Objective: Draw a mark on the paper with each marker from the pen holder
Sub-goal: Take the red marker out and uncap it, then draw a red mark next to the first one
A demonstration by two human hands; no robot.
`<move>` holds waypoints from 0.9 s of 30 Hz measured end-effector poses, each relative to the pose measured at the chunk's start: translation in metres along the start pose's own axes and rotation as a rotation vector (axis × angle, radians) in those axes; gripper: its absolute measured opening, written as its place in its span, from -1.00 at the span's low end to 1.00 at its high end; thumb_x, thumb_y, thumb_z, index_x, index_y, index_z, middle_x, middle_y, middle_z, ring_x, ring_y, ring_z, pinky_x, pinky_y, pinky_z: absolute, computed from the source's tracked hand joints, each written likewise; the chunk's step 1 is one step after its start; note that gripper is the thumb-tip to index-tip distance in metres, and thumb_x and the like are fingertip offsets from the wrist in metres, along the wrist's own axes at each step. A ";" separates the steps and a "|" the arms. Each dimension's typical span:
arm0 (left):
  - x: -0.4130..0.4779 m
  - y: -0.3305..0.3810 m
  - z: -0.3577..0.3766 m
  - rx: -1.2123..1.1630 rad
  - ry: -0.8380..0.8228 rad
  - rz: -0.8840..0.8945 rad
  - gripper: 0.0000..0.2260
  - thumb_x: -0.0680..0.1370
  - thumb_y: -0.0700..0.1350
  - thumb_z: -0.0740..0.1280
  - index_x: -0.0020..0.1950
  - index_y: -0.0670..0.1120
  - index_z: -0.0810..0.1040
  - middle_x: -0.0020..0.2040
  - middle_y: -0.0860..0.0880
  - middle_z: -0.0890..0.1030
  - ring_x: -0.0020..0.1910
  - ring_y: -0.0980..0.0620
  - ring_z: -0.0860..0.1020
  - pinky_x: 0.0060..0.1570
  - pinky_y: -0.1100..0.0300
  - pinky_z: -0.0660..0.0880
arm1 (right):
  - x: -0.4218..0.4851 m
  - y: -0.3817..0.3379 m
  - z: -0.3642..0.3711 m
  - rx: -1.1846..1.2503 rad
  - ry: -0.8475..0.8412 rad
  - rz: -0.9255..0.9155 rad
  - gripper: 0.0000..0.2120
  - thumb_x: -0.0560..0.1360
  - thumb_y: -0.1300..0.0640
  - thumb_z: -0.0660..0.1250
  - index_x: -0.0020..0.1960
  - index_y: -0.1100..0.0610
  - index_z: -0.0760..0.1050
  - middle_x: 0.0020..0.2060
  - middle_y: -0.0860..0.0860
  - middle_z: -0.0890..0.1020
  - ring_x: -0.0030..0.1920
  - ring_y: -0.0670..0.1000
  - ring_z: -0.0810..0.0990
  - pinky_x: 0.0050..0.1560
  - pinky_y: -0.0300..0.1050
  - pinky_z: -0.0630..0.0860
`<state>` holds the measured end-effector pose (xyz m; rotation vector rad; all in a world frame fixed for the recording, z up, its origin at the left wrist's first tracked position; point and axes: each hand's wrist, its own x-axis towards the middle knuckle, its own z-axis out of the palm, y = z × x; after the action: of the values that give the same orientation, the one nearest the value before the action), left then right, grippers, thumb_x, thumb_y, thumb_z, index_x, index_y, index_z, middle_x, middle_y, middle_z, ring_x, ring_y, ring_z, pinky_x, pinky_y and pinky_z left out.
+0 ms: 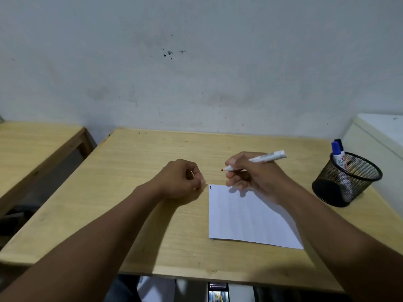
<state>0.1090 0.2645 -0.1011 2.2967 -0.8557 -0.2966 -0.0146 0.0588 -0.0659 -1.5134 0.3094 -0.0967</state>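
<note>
Uncapped red-tipped marker held in right hand above top edge of paper; left hand curled beside the sheet.

Right hand (254, 175) grips a white marker (259, 159) in a writing hold, red tip pointing left, not touching the paper (246, 216). Barrel carries print, too blurred to read. Left hand (181, 178) is closed loosely on the wooden table (152, 153), just left of the sheet's top-left corner; something small and pale shows between its fingers, cannot tell what. One short dark mark (210, 187) sits at the paper's top-left corner. Black mesh pen holder (346, 179) stands at right, well apart from the paper, holding two blue-capped markers (337, 149); their labels illegible.
</note>
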 end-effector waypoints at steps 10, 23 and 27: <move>-0.008 0.003 0.007 -0.014 -0.025 -0.007 -0.55 0.31 0.42 0.31 -0.02 0.14 0.61 -0.24 0.13 0.63 -0.22 0.11 0.56 -0.04 0.03 0.54 | -0.005 0.036 0.021 -0.040 0.138 -0.019 -0.93 0.50 0.28 0.40 -0.16 0.20 0.60 -0.33 0.21 0.69 -0.39 0.13 0.63 -0.43 -0.12 0.33; -0.008 0.002 0.006 0.101 -0.143 0.061 -0.38 0.25 0.30 0.58 0.20 0.09 0.51 -0.14 0.15 0.60 -0.21 0.14 0.54 -0.05 0.09 0.55 | -0.007 0.041 0.035 -0.111 0.167 -0.069 -0.89 0.49 0.26 0.47 -0.16 0.31 0.61 -0.33 0.22 0.72 -0.39 0.12 0.65 -0.46 -0.22 0.45; -0.006 0.001 0.005 0.113 -0.143 0.074 -0.36 0.25 0.30 0.58 0.22 0.09 0.51 -0.15 0.15 0.58 -0.21 0.15 0.53 -0.08 0.10 0.54 | -0.006 0.042 0.034 -0.146 0.188 -0.077 -0.90 0.48 0.24 0.46 -0.16 0.28 0.62 -0.30 0.25 0.73 -0.37 0.11 0.67 -0.43 -0.17 0.45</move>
<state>0.1013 0.2649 -0.1044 2.3631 -1.0514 -0.3930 -0.0168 0.0960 -0.1056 -1.6649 0.4159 -0.2836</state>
